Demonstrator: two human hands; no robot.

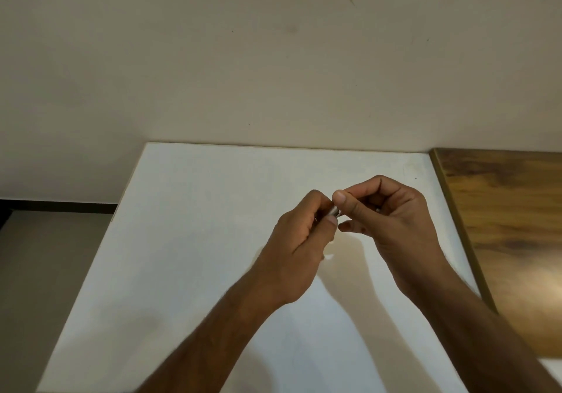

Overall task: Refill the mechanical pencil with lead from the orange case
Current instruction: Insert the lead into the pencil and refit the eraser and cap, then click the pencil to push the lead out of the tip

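Head view: mechanical pencil (333, 211), silver end only shown, is gripped in the curled left hand (299, 240) above the white tabletop (188, 240). Its end is pinched by the right hand (392, 219). Orange case not seen. Step judged: cap removal; a steady pull is called for next.

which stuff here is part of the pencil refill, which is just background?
In the job:
- left hand, gripping the pencil's metal end
- right hand, pinching at that end

Background:
- white table
- wooden board
- wall

Orange case: not visible.
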